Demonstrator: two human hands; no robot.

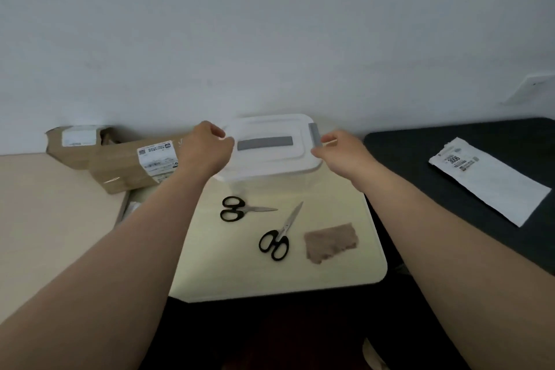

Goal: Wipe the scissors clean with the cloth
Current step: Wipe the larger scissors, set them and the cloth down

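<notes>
At lid [270, 159] | left grip [207, 144] holds edge | right grip [339, 149] pinches latch [314, 134]

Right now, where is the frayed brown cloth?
In the head view, the frayed brown cloth lies flat on the pale table's near right, just right of the nearer black-handled scissors.

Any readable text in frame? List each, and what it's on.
"3006": white mailer, near its far end; smaller print beside it unreadable.
Front carton label: blurred, unreadable.
Rear carton label: blurred, unreadable.
Box: no text.
Nothing legible elsewhere.
</notes>
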